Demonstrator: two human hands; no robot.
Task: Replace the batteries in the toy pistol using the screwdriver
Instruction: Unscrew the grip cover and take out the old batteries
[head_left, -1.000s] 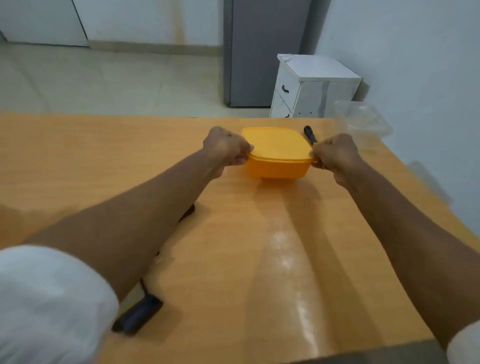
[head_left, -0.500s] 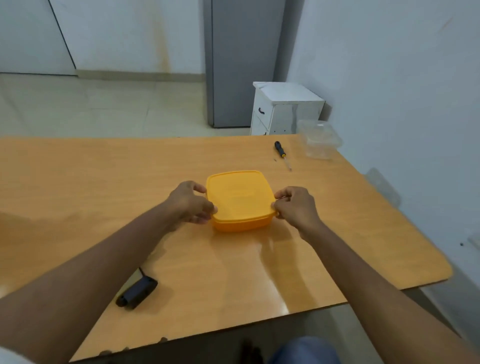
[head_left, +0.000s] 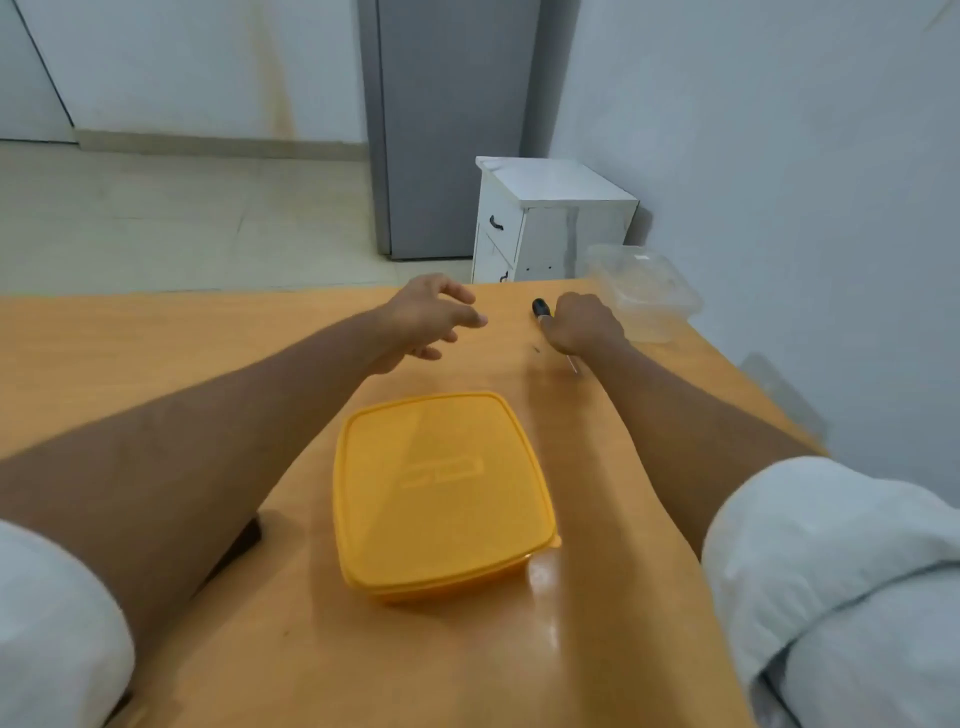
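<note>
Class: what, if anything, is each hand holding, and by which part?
The right hand closes around the screwdriver at its handle; the left hand holds nothing.

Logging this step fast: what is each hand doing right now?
Left hand: open, fingers spread, holding nothing.
Right hand: closed around the screwdriver lying on the table.

Both arms are stretched forward, the left hand (head_left: 434, 322) held open with fingers spread, the right hand (head_left: 584, 325) curled closed.
</note>
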